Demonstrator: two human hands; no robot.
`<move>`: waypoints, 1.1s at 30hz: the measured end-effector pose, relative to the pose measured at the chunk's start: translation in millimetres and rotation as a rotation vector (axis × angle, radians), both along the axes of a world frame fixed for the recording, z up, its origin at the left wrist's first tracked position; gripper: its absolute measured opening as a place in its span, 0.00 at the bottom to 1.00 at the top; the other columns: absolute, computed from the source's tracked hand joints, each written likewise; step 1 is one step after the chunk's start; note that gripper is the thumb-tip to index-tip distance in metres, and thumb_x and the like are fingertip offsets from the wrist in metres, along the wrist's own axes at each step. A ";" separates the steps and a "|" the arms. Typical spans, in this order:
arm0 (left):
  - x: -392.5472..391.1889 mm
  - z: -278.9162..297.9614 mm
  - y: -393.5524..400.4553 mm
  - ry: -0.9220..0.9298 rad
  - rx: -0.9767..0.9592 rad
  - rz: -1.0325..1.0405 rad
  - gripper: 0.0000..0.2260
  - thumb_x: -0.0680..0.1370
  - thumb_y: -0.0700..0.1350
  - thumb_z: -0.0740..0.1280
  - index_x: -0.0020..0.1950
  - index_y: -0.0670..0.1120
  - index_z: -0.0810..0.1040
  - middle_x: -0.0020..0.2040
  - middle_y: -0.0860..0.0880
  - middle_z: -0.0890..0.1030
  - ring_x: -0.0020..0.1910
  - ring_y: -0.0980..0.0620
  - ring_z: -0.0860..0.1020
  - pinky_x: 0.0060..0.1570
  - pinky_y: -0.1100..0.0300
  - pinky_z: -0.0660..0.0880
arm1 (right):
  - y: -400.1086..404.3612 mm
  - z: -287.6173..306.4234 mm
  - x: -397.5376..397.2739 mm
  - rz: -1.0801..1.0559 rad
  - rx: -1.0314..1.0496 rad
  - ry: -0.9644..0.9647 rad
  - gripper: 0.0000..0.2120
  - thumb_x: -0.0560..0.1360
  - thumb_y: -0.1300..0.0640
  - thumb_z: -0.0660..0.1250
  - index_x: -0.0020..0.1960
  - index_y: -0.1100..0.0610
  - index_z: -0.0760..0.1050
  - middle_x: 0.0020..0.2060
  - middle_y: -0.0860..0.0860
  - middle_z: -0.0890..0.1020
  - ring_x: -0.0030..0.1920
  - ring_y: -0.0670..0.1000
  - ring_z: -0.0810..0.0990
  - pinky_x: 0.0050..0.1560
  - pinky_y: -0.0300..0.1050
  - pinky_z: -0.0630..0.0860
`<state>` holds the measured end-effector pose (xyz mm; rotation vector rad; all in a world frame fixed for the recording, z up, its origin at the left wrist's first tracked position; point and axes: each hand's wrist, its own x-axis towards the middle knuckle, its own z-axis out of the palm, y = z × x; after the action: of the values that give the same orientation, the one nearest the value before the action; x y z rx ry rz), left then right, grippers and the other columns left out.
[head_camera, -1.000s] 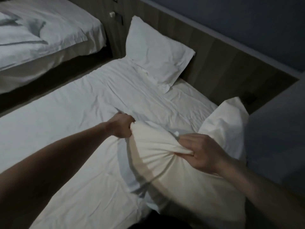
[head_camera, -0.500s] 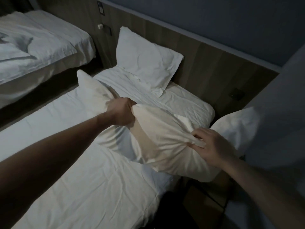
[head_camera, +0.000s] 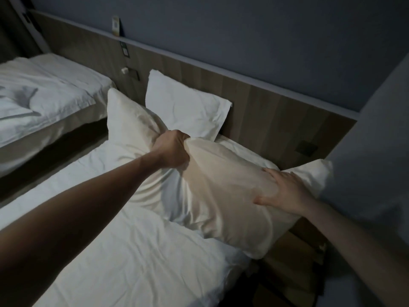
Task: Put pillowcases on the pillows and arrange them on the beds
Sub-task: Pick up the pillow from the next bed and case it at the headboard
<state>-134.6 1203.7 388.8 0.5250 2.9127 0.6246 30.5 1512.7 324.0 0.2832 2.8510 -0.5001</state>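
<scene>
The left hand [head_camera: 173, 151] grips a bunched fold of the cream pillow [head_camera: 212, 189] along its upper edge, fingers curled tightly into the fabric so that creases radiate away from the fist. The right hand [head_camera: 285, 191] lies flat against the pillow's right end, fingers spread and straight, thumb pointing leftward, pressing on the fabric rather than grasping it. The pillow stretches across the head end of the near bed [head_camera: 124, 258], one corner raised toward the upper left and the opposite corner poking out past the right hand beyond the mattress edge; its lower side hangs over the bed's right edge above the dark floor gap. Behind it, a white cased pillow [head_camera: 183, 105] leans tilted against the wooden headboard panel [head_camera: 276, 116], which runs along the grey-blue wall [head_camera: 243, 34]. To the left, across a dark aisle, a second bed [head_camera: 44, 107] carries rumpled white bedding. A small white knob [head_camera: 125, 70] and a dark switch plate [head_camera: 134, 74] sit on the panel between the beds.
</scene>
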 end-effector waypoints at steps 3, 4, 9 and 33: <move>-37.8 -8.8 30.0 -0.028 -0.002 0.028 0.14 0.58 0.38 0.72 0.42 0.47 0.84 0.37 0.51 0.86 0.44 0.47 0.85 0.42 0.59 0.78 | 26.8 -1.3 -42.6 0.003 0.054 -0.009 0.51 0.64 0.20 0.66 0.77 0.50 0.65 0.72 0.51 0.75 0.71 0.55 0.74 0.70 0.54 0.70; -51.7 -12.8 40.9 -0.041 -0.015 0.031 0.13 0.58 0.39 0.72 0.42 0.47 0.84 0.37 0.51 0.85 0.45 0.47 0.85 0.42 0.60 0.76 | 35.9 -3.0 -56.8 0.009 0.049 0.005 0.48 0.66 0.23 0.68 0.75 0.53 0.68 0.69 0.53 0.78 0.68 0.56 0.76 0.66 0.52 0.72; -120.8 -30.1 100.7 -0.043 -0.095 -0.041 0.13 0.62 0.44 0.68 0.45 0.52 0.84 0.46 0.46 0.87 0.53 0.40 0.84 0.45 0.56 0.73 | 91.3 -17.7 -121.8 -0.002 0.012 0.082 0.41 0.66 0.28 0.73 0.68 0.55 0.76 0.60 0.53 0.84 0.61 0.57 0.82 0.56 0.49 0.74; -393.3 -210.7 373.7 0.003 -0.245 -0.219 0.18 0.73 0.44 0.65 0.60 0.55 0.84 0.56 0.49 0.86 0.59 0.44 0.81 0.68 0.51 0.67 | 322.0 -182.3 -337.9 -0.283 -0.116 -0.104 0.61 0.44 0.11 0.58 0.61 0.54 0.77 0.55 0.52 0.85 0.55 0.54 0.83 0.54 0.48 0.76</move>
<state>-527.8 1577.5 178.1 0.7949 2.8221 0.2350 -307.4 1834.7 141.7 0.6751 2.6805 -0.6797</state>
